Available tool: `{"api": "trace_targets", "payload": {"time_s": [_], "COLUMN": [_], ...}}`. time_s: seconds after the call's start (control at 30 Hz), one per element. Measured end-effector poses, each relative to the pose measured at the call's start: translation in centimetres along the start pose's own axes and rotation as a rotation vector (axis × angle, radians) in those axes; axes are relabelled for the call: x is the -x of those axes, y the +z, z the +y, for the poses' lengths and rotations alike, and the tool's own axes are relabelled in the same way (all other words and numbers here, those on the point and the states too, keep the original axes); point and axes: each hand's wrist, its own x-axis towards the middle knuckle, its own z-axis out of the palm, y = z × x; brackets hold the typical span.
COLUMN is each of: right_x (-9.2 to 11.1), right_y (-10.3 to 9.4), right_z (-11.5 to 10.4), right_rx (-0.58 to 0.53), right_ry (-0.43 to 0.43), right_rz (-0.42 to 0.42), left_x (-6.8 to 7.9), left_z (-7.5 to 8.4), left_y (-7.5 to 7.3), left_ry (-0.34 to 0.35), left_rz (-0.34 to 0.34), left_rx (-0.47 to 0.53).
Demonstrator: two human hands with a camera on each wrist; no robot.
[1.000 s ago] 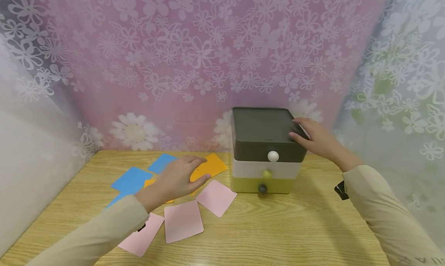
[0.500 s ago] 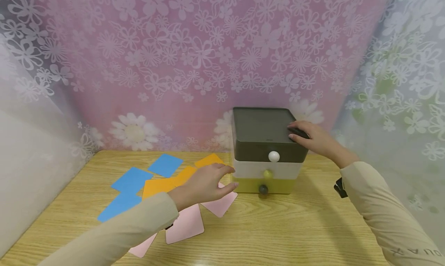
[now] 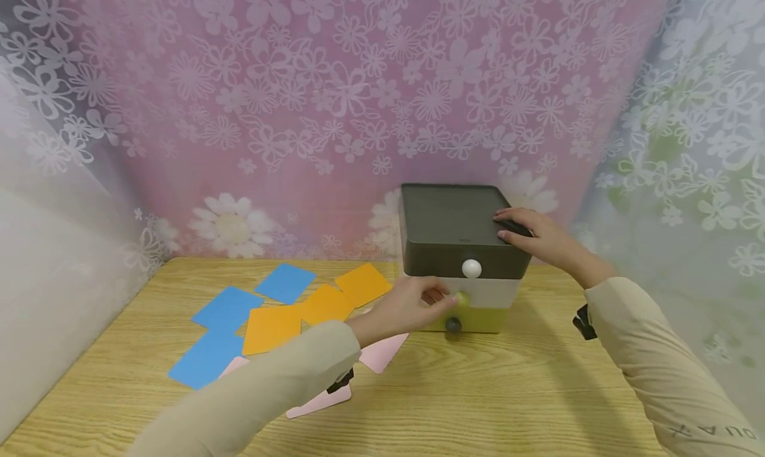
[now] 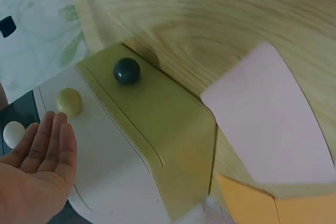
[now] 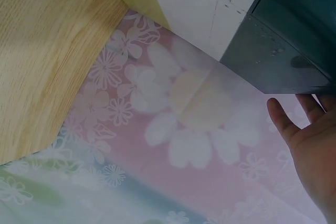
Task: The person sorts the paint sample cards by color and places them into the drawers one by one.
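Note:
A three-tier drawer box (image 3: pixel 451 214) stands on the table, with a dark top, white middle and yellow-green bottom. The left hand (image 3: pixel 406 305) is in front of its left side, fingertips close beside the yellow-green knob (image 3: pixel 461 300) of the white drawer. In the left wrist view the fingers of the left hand (image 4: pixel 44 166) stretch toward that yellow-green knob (image 4: pixel 69 102); whether they touch is unclear. The white knob (image 3: pixel 471 268) and dark knob (image 3: pixel 453 325) are above and below. The right hand (image 3: pixel 546 241) rests on the box's top right edge, fingers lying over the rim.
Blue cards (image 3: pixel 226 309), orange cards (image 3: pixel 363 284) and pink cards (image 3: pixel 382 352) lie left of the box, some partly under the left forearm. Flower-patterned cloth (image 3: pixel 311 125) hangs behind the table (image 3: pixel 478 404).
The left hand has moved right from above the cards to the front of the drawer box. The right hand has shifted slightly onto the box's top edge and stays there.

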Motion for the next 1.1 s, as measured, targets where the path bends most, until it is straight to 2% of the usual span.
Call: {"api": "trace_targets", "payload": {"time_s": [0.13,0.3,0.43,0.6,0.7,0.87,1.1], "right_x": [0.0,-0.1,-0.1,0.0,0.0,0.0,0.0], "right_y": [0.2,0.4,0.4,0.4,0.4,0.3,0.4], "right_z": [0.1,0.3,0.3,0.3,0.2,0.0,0.1], "right_rx": [-0.015,-0.027,-0.029,-0.031,-0.037,-0.05,-0.056], "right_ry": [0.011,0.002,-0.011,-0.001,0.01,0.02,0.019], "right_rz": [0.022,0.036,0.043,0.036,0.027,0.018,0.022], "left_x": [-0.9,-2.2,-3.2,-3.9,-4.2,-4.5,-4.9], "left_z": [0.8,1.4,1.8,2.2,2.3,2.3,2.5], "left_y": [0.6,1.5,2.1,2.5,2.7,2.9,3.2], "left_ry": [-0.111,-0.269,-0.351,-0.444,-0.481,-0.502,-0.503], "left_rz": [0.006,0.017,0.039,0.034,0.017,-0.002,0.028], "left_rx": [0.187,0.496,0.719,0.923,1.041,1.224,1.313]}}
